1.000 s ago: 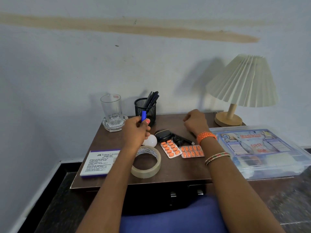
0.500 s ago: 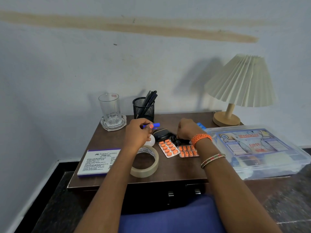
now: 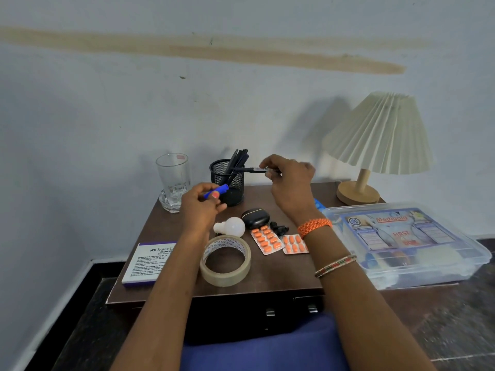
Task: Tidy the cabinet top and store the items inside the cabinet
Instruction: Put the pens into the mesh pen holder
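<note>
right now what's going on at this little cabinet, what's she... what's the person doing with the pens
A person is sorting pens on the cabinet top. The right hand pinches a black pen, held level beside the mesh pen holder. The left hand grips a blue pen cap in front of the holder. A roll of tape, a bulb, two blister packs of orange tablets, a stamp pad box and an earbud case lie on top, not yet stored.

A black pen (image 3: 251, 169) is held level above the mesh pen holder (image 3: 227, 180). A blue cap (image 3: 217, 190) sits pinched nearby. Tape roll (image 3: 225, 263), bulb (image 3: 232, 226) and orange pill strips (image 3: 267, 240) lie on the cabinet top (image 3: 267, 274).
</note>
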`<control>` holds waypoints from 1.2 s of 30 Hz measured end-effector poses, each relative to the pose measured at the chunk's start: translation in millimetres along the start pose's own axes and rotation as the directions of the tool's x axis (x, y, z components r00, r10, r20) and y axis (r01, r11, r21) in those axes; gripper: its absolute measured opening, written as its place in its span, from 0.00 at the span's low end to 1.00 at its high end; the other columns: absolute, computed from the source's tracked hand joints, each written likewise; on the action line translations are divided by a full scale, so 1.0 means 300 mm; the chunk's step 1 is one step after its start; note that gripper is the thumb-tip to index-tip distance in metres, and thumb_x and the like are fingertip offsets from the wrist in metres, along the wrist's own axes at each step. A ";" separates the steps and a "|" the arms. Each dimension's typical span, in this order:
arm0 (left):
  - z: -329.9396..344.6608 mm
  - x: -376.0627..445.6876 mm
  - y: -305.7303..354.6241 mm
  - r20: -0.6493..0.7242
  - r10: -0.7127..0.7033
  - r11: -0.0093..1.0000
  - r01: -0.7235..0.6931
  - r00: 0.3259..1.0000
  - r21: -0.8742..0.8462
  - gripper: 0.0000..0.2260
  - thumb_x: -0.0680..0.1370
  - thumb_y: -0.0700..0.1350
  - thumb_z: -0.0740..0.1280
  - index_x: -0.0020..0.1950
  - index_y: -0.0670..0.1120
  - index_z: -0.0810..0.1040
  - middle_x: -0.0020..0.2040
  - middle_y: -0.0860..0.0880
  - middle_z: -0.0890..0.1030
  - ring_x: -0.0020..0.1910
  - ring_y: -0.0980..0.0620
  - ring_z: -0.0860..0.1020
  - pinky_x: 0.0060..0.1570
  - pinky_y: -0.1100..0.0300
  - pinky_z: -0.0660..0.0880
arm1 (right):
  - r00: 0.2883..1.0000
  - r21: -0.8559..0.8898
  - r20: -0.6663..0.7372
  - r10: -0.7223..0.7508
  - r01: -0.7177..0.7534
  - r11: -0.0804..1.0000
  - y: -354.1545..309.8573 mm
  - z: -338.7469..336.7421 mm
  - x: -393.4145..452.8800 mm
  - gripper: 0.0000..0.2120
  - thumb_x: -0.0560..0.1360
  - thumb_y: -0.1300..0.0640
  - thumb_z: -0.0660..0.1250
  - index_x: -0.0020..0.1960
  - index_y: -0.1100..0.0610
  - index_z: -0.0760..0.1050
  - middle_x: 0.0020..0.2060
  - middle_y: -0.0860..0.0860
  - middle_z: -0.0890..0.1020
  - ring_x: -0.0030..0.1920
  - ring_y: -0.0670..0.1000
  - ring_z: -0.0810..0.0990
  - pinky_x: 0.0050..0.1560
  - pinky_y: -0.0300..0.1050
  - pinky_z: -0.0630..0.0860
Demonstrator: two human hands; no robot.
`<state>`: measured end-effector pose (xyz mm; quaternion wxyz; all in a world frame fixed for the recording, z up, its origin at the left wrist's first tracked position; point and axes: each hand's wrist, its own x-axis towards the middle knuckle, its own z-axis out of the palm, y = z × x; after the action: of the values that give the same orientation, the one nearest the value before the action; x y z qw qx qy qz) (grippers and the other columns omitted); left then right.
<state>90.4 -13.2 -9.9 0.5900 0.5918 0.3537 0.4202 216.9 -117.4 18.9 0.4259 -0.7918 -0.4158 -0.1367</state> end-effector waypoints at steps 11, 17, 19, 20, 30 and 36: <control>-0.040 0.007 0.007 -0.041 0.049 0.999 -0.048 0.998 0.016 0.09 0.78 0.34 0.62 0.57 0.41 0.76 0.42 0.51 0.73 0.40 0.54 0.77 0.33 0.69 0.77 | 0.987 -0.027 -0.070 -0.141 0.140 0.990 -0.015 0.016 -0.011 0.13 0.74 0.64 0.67 0.48 0.47 0.80 0.40 0.39 0.77 0.54 0.48 0.72 0.65 0.50 0.49; -0.044 0.005 0.006 -0.057 0.119 0.985 -0.111 0.991 0.128 0.10 0.78 0.34 0.63 0.58 0.40 0.77 0.51 0.46 0.73 0.44 0.46 0.80 0.39 0.66 0.76 | 0.986 -0.055 -0.055 -0.155 0.152 0.987 -0.025 0.018 -0.014 0.12 0.74 0.64 0.67 0.48 0.47 0.81 0.40 0.39 0.77 0.54 0.49 0.72 0.63 0.49 0.49; -0.048 0.007 0.005 -0.061 0.150 0.973 -0.136 0.987 0.187 0.09 0.78 0.35 0.63 0.57 0.41 0.77 0.52 0.45 0.73 0.39 0.50 0.79 0.39 0.66 0.77 | 0.987 -0.041 -0.043 -0.152 0.150 0.988 -0.025 0.014 -0.014 0.12 0.74 0.64 0.68 0.48 0.48 0.81 0.42 0.42 0.80 0.54 0.49 0.73 0.63 0.49 0.50; -0.050 0.009 0.004 -0.063 0.168 0.966 -0.152 0.984 0.208 0.09 0.78 0.35 0.63 0.57 0.41 0.78 0.52 0.45 0.74 0.37 0.51 0.79 0.37 0.68 0.77 | 0.988 -0.035 -0.035 -0.151 0.150 0.988 -0.025 0.011 -0.014 0.12 0.74 0.64 0.68 0.49 0.48 0.81 0.43 0.43 0.81 0.54 0.49 0.73 0.63 0.48 0.50; -0.014 -0.028 0.001 0.006 0.233 0.952 -0.229 0.973 0.203 0.10 0.78 0.37 0.64 0.58 0.39 0.79 0.46 0.42 0.78 0.33 0.54 0.78 0.30 0.74 0.75 | 0.977 -0.047 0.106 -0.186 0.191 0.980 -0.037 0.033 -0.014 0.10 0.75 0.61 0.66 0.49 0.48 0.81 0.36 0.40 0.75 0.45 0.43 0.69 0.58 0.48 0.56; -0.004 -0.042 -0.003 -0.031 0.267 0.946 -0.256 0.963 0.198 0.09 0.78 0.35 0.64 0.55 0.37 0.80 0.48 0.40 0.79 0.35 0.48 0.80 0.33 0.71 0.77 | 0.970 -0.006 0.183 -0.158 0.162 0.987 -0.047 0.021 -0.006 0.09 0.74 0.63 0.66 0.47 0.52 0.83 0.39 0.48 0.84 0.39 0.46 0.74 0.54 0.48 0.67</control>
<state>84.2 -24.3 -11.8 0.4585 0.6755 0.3279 0.4754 204.1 -109.3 22.1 0.3655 -0.7692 -0.5141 -0.1019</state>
